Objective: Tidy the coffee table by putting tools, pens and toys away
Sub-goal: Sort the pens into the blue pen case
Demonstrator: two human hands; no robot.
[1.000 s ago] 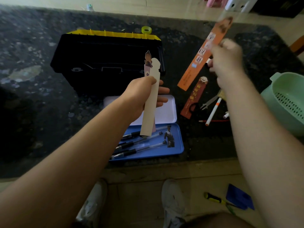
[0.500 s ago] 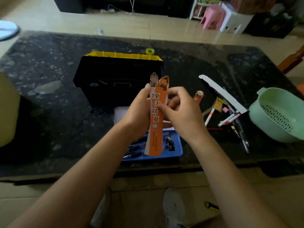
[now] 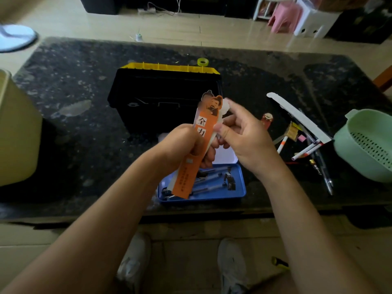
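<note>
1. Head view: orange bookmark (image 3: 196,153), long strip, cartoon bearded head on top, black characters on white squares; paler strips stacked behind it; held upright, slightly tilted, above the open blue pencil case (image 3: 239,188) at the table's near edge.
2. Left hand (image 3: 182,149) fisted round the strips' middle, forearm up from lower left; right hand (image 3: 244,136) pinching the stack's upper edge, thumb in front.
3. Black toolbox (image 3: 161,96) mid-table; loose pens (image 3: 307,150) and green colander (image 3: 367,145) toward the right edge.
</note>
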